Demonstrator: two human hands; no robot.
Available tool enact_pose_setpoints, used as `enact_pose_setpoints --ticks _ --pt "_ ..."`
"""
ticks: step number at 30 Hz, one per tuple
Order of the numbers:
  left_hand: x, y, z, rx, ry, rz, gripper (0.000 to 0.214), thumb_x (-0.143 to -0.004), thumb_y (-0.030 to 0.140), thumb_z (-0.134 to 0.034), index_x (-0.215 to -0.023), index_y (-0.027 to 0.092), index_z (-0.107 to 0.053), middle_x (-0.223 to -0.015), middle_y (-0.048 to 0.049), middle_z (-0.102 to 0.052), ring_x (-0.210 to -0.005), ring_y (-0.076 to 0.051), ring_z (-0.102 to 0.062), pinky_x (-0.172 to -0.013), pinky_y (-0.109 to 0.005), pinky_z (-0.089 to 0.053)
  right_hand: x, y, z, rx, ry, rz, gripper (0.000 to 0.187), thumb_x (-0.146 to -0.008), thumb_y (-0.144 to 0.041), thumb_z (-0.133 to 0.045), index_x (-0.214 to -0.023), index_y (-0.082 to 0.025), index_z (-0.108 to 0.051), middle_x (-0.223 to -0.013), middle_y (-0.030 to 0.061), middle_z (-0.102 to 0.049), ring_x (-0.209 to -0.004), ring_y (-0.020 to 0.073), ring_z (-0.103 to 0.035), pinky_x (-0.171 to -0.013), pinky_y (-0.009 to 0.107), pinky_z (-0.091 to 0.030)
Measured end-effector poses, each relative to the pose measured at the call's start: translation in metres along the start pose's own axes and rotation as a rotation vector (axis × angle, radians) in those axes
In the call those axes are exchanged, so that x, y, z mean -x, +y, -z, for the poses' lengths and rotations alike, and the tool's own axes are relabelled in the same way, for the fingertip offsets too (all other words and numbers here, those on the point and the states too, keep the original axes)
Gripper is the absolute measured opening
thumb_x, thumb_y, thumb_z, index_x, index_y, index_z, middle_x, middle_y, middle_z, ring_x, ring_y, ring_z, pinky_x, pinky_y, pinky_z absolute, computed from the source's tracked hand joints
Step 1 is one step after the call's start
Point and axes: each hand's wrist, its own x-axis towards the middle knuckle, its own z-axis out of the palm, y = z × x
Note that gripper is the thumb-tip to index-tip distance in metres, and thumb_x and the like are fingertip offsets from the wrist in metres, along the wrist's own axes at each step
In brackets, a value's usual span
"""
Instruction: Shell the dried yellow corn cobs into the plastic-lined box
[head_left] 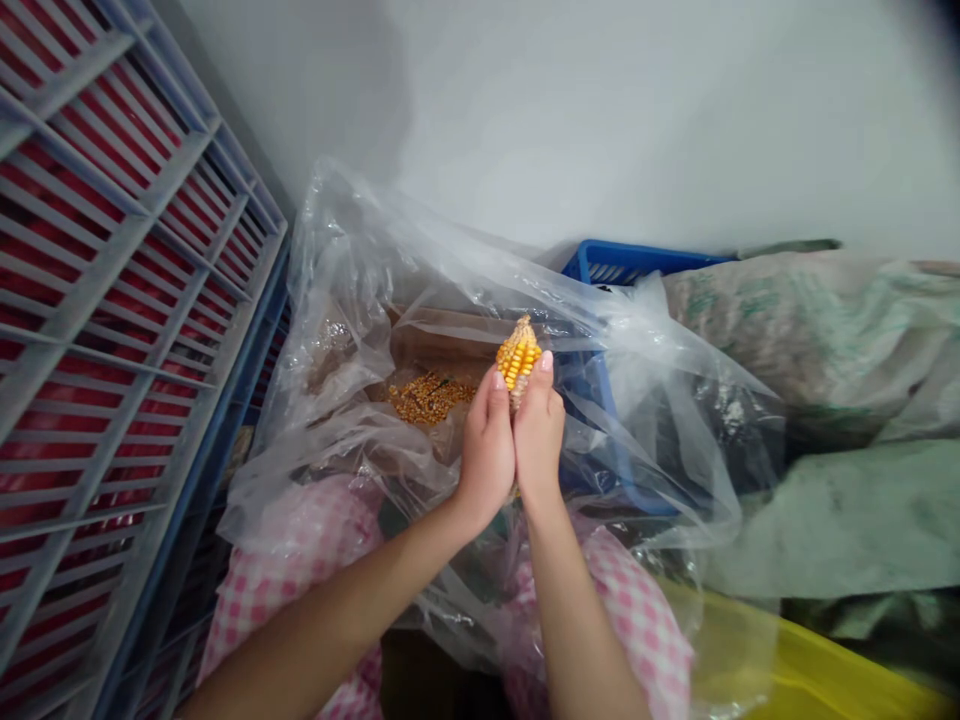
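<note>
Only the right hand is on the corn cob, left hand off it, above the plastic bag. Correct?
Wrong on one point: the head view shows the left hand on the corn cob as well, beside the right hand. Both hands are on the cob, above the plastic bag.

body: left forearm (330, 605) and right forearm (574, 610) bare | left hand (486, 450), right hand (538, 430): bare, short fingernails (545, 361) | worn: pink-and-white gingham cloth (289, 580) at 7 o'clock, more gingham cloth (637, 620) at 5 o'clock, garment cut hidden
</note>
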Motion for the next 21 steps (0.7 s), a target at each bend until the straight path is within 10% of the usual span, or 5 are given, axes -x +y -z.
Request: enact_pose_setpoints --ticks 21 --pt "0.008 -0.005 -0.002 -0.075 -0.017 0.003 0.038 -0.086 0.037 -0.038 -0.114 0.018 -0.054 -0.123 -0.0070 -0.054 -0.114 -0.016 -0.048 -0.099 -0.029 -0.034 -0.002 -0.008 0.008 -0.037 0.011 -0.029 0.055 -0.078 -0.060 -0.031 -0.057 -0.017 -0.057 -0.054 0.0014 -0.057 -0.051 0.0125 -0.046 -0.050 0.025 -0.032"
